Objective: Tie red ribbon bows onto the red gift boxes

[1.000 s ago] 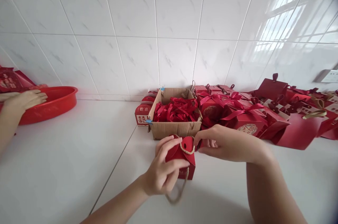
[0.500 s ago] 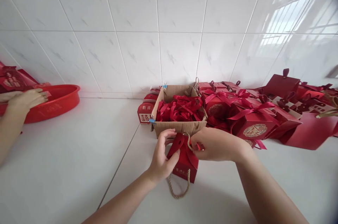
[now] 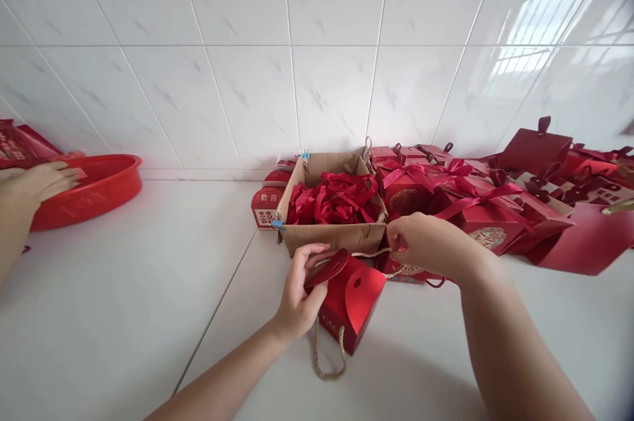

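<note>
A small red gift box (image 3: 347,299) with rounded, holed top flaps stands on the white counter, its top partly open. My left hand (image 3: 302,292) grips the box at its left side, with the thumb and fingers around one flap. A twisted beige rope handle (image 3: 329,375) loops down from the box's near side. Off to the right, my right hand (image 3: 421,246) pinches the box's other rope handle and holds it stretched away from the box. Just behind stands a cardboard box (image 3: 331,236) filled with red ribbons (image 3: 337,199).
Several finished red boxes with bows (image 3: 480,203) crowd the right back. A printed red box (image 3: 265,208) stands left of the carton. At far left, another person's hand (image 3: 44,183) reaches over a red basin (image 3: 104,196). White tiles (image 3: 238,90) line the wall behind.
My right hand has moved right, drawing the rope handle out from the gift box. The box has turned, and its right flap now stands apart from the one in my left hand.
</note>
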Motion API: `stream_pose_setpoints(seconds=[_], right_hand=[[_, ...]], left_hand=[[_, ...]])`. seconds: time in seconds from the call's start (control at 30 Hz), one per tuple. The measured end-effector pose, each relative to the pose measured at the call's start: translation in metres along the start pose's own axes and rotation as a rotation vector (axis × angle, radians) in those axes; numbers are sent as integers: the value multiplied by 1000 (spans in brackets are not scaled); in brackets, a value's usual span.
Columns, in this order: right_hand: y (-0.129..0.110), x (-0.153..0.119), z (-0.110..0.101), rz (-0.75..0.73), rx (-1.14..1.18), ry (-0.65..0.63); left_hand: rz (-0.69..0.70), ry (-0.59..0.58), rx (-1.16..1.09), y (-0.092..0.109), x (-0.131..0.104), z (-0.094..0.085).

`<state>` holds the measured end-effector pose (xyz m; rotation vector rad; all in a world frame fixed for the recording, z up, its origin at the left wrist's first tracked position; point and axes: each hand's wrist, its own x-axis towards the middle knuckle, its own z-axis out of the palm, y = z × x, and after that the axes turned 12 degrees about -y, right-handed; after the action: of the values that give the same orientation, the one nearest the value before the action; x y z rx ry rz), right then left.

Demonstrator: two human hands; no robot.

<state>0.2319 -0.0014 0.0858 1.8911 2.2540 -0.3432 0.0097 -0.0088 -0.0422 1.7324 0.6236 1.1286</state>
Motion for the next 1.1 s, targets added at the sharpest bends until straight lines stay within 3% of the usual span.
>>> stream_pose_setpoints(seconds=[0.07,0.2,0.27,0.5,0.7,0.93,1.0,1.1], right_hand=[[4,1,0,-36,43,54],[5,10,1,-213,204,357],[0,18,5,-296,256,448],[-27,50,26,-434,121,480],[-32,57,32,-373,92,435],[-23,40,12,-345,230,517],[-14,25,4,-388,325,594],[5,-1,-5,-354,454,816]], left_hand=[[23,-5,10,-6,-2,2],[22,-9,-42,-18,-3,7],[-21,-23,-97,-21,-3,10],[-67,-91,-210,-19,-1,9],[-95,-162,-276,-21,-5,4],[-47,-202,-232,-26,-10,2],[-34,-210,-200,-27,-10,1],[-30,-210,-161,-26,-9,1]])
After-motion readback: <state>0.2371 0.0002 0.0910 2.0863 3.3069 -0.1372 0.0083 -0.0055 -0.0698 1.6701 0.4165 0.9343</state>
